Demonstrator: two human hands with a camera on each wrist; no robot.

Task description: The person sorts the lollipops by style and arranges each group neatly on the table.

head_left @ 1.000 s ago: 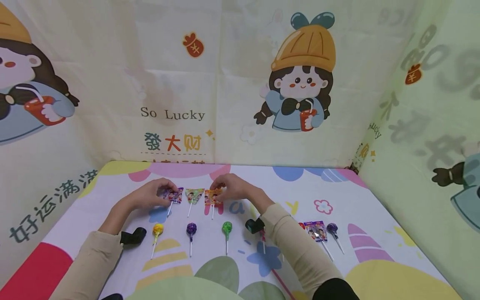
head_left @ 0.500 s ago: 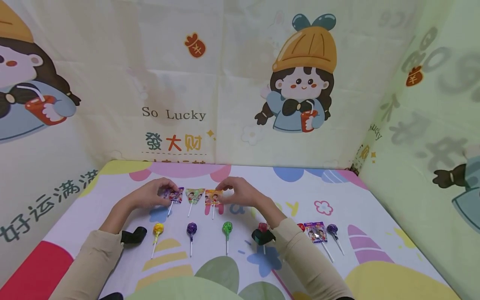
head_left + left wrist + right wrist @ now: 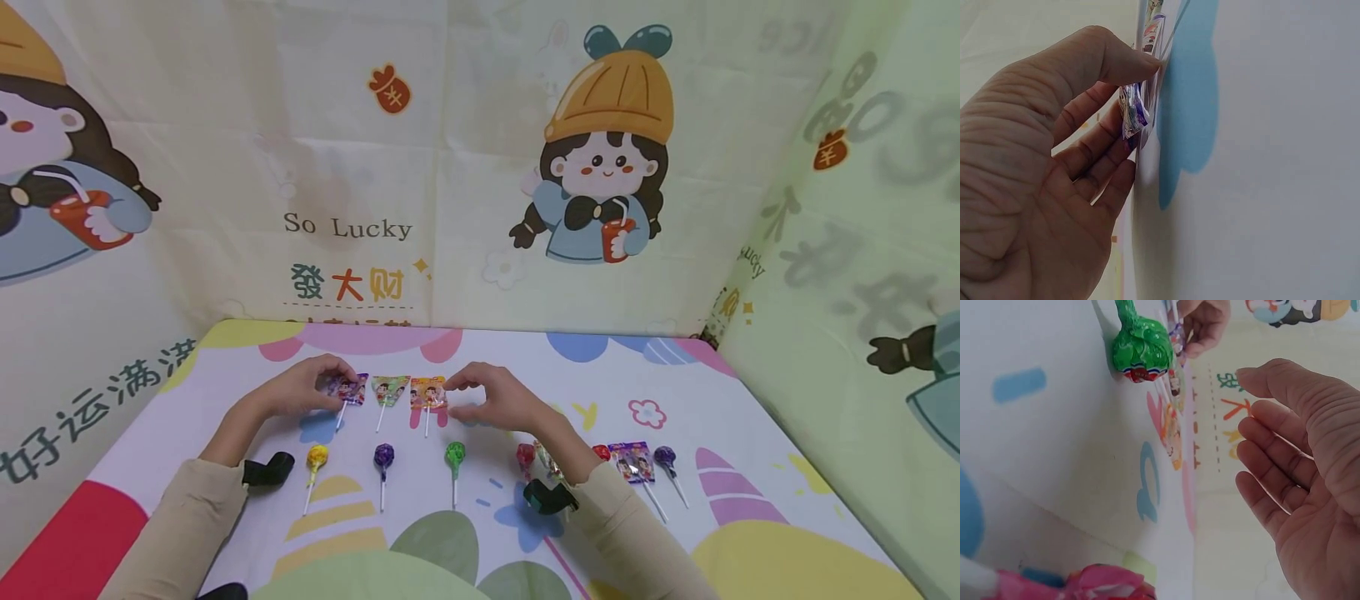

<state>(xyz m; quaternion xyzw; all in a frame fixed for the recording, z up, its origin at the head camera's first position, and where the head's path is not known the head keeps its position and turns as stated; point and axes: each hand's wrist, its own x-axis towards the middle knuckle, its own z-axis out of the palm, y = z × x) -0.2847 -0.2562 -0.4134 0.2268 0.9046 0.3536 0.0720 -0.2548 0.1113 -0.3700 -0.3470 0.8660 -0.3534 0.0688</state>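
Observation:
Three flat-wrapped lollipops lie in a row at the back of the table: a purple one (image 3: 354,390), a green one (image 3: 390,388) and an orange one (image 3: 428,392). My left hand (image 3: 296,390) pinches the left edge of the purple wrapper; the left wrist view shows thumb and fingers on the crinkled foil (image 3: 1135,112). To the right of the orange lollipop is my right hand (image 3: 504,400), thumb and fingers spread with nothing between them. From the right wrist, this hand (image 3: 1310,456) appears apart from the orange wrapper (image 3: 1171,434).
Nearer the front are round lollipops: yellow (image 3: 317,457), purple (image 3: 384,455), green (image 3: 455,453) and pink-red (image 3: 526,457). Another beside the pink-red one is partly hidden by my right wrist. Further right lie a red lollipop (image 3: 602,452), a purple packet (image 3: 632,462) and a dark purple lollipop (image 3: 664,457).
My right hand has let go of the orange lollipop and drawn back to the right, its fingers opening. The left hand stays at the purple wrapper.

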